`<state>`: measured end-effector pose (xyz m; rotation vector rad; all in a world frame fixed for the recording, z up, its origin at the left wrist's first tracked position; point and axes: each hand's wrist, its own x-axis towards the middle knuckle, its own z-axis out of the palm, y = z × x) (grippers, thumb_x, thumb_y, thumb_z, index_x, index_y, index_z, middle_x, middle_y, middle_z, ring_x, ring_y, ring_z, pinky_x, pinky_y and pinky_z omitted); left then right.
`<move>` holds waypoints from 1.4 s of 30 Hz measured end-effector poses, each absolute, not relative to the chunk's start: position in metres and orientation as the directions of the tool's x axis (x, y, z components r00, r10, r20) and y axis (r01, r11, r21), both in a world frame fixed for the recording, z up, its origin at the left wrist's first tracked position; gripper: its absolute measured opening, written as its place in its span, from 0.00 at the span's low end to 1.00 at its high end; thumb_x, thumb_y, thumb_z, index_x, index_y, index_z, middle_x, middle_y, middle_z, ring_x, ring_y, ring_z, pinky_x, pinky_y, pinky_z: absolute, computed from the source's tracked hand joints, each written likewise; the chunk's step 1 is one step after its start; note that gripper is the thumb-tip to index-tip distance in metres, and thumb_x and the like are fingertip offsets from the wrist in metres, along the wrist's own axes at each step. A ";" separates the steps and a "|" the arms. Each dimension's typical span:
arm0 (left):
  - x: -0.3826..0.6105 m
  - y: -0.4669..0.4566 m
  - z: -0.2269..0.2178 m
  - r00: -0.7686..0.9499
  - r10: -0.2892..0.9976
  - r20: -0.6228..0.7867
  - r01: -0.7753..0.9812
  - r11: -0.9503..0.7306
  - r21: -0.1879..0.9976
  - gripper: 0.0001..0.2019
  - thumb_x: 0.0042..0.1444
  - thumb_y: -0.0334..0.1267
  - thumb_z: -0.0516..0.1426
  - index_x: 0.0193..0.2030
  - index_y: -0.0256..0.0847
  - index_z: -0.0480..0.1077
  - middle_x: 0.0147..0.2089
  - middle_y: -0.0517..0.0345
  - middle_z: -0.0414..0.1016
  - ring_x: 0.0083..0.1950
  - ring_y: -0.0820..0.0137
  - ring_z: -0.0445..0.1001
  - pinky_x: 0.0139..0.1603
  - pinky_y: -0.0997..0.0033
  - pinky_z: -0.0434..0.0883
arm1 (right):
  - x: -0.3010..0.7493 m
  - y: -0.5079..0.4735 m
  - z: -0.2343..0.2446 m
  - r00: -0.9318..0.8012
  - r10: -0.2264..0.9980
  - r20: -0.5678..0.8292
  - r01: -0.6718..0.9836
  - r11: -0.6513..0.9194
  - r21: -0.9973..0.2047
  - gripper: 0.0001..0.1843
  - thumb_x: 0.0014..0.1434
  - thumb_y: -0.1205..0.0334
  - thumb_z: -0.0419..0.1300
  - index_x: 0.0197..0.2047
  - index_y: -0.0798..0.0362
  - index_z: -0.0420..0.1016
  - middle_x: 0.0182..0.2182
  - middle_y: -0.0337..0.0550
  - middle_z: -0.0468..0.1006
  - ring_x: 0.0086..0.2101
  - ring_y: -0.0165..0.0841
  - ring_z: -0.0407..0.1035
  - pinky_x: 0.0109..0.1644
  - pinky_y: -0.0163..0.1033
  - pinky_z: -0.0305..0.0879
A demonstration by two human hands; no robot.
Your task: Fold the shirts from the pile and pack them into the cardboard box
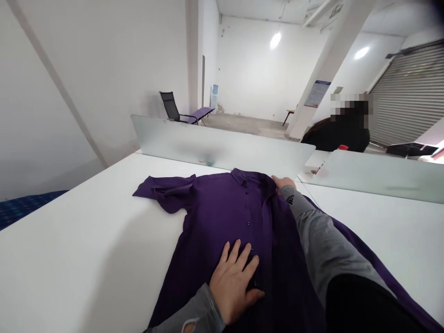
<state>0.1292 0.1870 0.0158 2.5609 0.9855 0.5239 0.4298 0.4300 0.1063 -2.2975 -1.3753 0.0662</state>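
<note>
While the left hand (pixel 232 282) lies flat and released on the purple shirt (pixel 215 208), apparently pinning its buttoned front to the table (pixel 86 240), the right hand (pixel 282 182) rests at the collar, grip indeterminate, short of the frosted divider (pixel 180 138).

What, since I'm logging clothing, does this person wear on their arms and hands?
The left hand and right hand are bare, ungloved. Both arms wear grey long sleeves; the right sleeve carries a small black logo near the cuff, with black fabric higher up.
</note>
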 end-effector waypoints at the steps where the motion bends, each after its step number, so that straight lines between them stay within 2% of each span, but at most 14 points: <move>1: 0.129 0.187 0.017 0.694 0.690 0.208 0.564 -0.699 0.439 0.34 0.59 0.63 0.48 0.68 0.50 0.54 0.73 0.55 0.47 0.73 0.51 0.39 0.70 0.38 0.43 | 0.434 0.427 0.103 0.504 0.854 0.131 0.806 -0.410 -0.427 0.17 0.54 0.51 0.62 0.28 0.59 0.75 0.22 0.51 0.76 0.27 0.41 0.74 0.30 0.40 0.68; 3: 0.128 0.188 0.019 0.702 0.684 0.198 0.561 -0.703 0.437 0.34 0.59 0.63 0.48 0.68 0.50 0.54 0.73 0.54 0.47 0.73 0.50 0.39 0.70 0.38 0.43 | 0.433 0.424 0.097 0.508 0.860 0.050 0.773 -0.430 -0.466 0.13 0.49 0.55 0.67 0.23 0.57 0.74 0.15 0.43 0.72 0.20 0.35 0.71 0.25 0.36 0.66; 6: 0.127 0.188 0.021 0.710 0.677 0.192 0.556 -0.707 0.437 0.34 0.59 0.63 0.48 0.68 0.50 0.54 0.73 0.54 0.46 0.73 0.50 0.39 0.70 0.38 0.43 | 0.418 0.429 0.095 0.485 0.873 0.057 0.752 -0.383 -0.537 0.08 0.51 0.60 0.65 0.26 0.56 0.75 0.13 0.37 0.70 0.18 0.30 0.69 0.23 0.31 0.63; 11: 0.128 0.189 0.019 0.701 0.684 0.201 0.554 -0.700 0.451 0.37 0.59 0.64 0.48 0.69 0.48 0.51 0.72 0.53 0.48 0.73 0.50 0.40 0.71 0.39 0.43 | 0.379 0.449 0.088 0.386 0.921 0.058 0.714 -0.258 -0.651 0.11 0.59 0.60 0.58 0.38 0.59 0.76 0.20 0.41 0.76 0.20 0.29 0.72 0.20 0.29 0.62; 15: 0.130 0.189 0.018 0.693 0.689 0.212 0.551 -0.696 0.460 0.38 0.58 0.64 0.49 0.69 0.46 0.51 0.72 0.51 0.50 0.72 0.49 0.41 0.70 0.38 0.44 | 0.361 0.458 0.065 0.307 0.950 0.057 0.732 -0.197 -0.653 0.14 0.62 0.60 0.54 0.43 0.59 0.77 0.27 0.44 0.79 0.23 0.29 0.73 0.21 0.28 0.65; 19: 0.130 0.188 0.019 0.686 0.691 0.228 0.550 -0.697 0.461 0.37 0.58 0.62 0.50 0.70 0.49 0.48 0.71 0.49 0.50 0.72 0.48 0.43 0.69 0.36 0.46 | 0.363 0.457 0.051 0.224 0.970 0.098 0.795 -0.124 -0.594 0.17 0.60 0.66 0.53 0.49 0.56 0.77 0.33 0.43 0.81 0.30 0.29 0.75 0.28 0.29 0.69; 22: 0.129 0.189 0.019 0.700 0.673 0.239 0.547 -0.720 0.426 0.33 0.58 0.61 0.51 0.68 0.55 0.52 0.71 0.49 0.49 0.71 0.43 0.44 0.66 0.31 0.48 | 0.365 0.449 0.050 0.169 0.973 0.159 0.858 -0.066 -0.510 0.20 0.58 0.68 0.53 0.52 0.52 0.76 0.39 0.43 0.81 0.38 0.33 0.75 0.41 0.35 0.72; 24: 0.129 0.189 0.018 0.713 0.656 0.248 0.544 -0.741 0.394 0.30 0.58 0.61 0.51 0.65 0.55 0.57 0.71 0.48 0.50 0.71 0.42 0.44 0.65 0.30 0.49 | 0.363 0.442 0.050 0.130 0.969 0.211 0.900 -0.026 -0.436 0.21 0.58 0.66 0.54 0.54 0.50 0.75 0.47 0.45 0.78 0.47 0.37 0.71 0.52 0.42 0.68; 26: 0.128 0.189 0.019 0.721 0.643 0.257 0.542 -0.755 0.370 0.29 0.58 0.60 0.52 0.64 0.53 0.59 0.70 0.47 0.52 0.70 0.41 0.46 0.65 0.30 0.49 | 0.358 0.434 0.051 0.083 0.968 0.238 0.933 0.009 -0.361 0.22 0.57 0.62 0.57 0.56 0.48 0.74 0.53 0.46 0.74 0.54 0.43 0.65 0.58 0.50 0.62; 29: 0.127 0.188 0.025 0.717 0.643 0.268 0.545 -0.757 0.361 0.26 0.59 0.57 0.54 0.61 0.49 0.62 0.68 0.47 0.56 0.69 0.43 0.50 0.65 0.32 0.51 | 0.350 0.421 0.053 0.032 0.972 0.231 0.959 0.035 -0.280 0.24 0.55 0.61 0.60 0.57 0.45 0.72 0.56 0.45 0.71 0.55 0.46 0.64 0.59 0.53 0.60; 34: 0.125 0.190 0.031 0.673 0.680 0.291 0.572 -0.728 0.378 0.10 0.64 0.40 0.51 0.49 0.41 0.67 0.59 0.52 0.68 0.65 0.58 0.59 0.66 0.47 0.56 | 0.358 0.381 0.062 0.090 0.959 0.268 0.975 -0.031 -0.218 0.24 0.60 0.65 0.50 0.59 0.54 0.69 0.58 0.50 0.69 0.54 0.41 0.66 0.59 0.44 0.61; 38: 0.124 0.193 0.031 0.666 0.676 0.315 0.570 -0.734 0.370 0.08 0.63 0.33 0.51 0.46 0.42 0.68 0.56 0.54 0.70 0.62 0.61 0.62 0.65 0.51 0.57 | 0.385 0.318 0.053 0.136 0.956 0.261 0.979 -0.088 -0.185 0.24 0.58 0.66 0.52 0.57 0.56 0.71 0.54 0.52 0.73 0.53 0.42 0.67 0.59 0.43 0.62; 42: 0.124 0.196 0.030 0.652 0.671 0.353 0.540 -0.738 0.405 0.07 0.62 0.32 0.51 0.43 0.42 0.69 0.52 0.55 0.71 0.58 0.64 0.65 0.63 0.57 0.59 | 0.407 0.258 0.027 0.075 0.958 0.275 0.985 -0.028 -0.170 0.24 0.61 0.59 0.52 0.58 0.55 0.70 0.57 0.54 0.70 0.55 0.43 0.66 0.59 0.46 0.62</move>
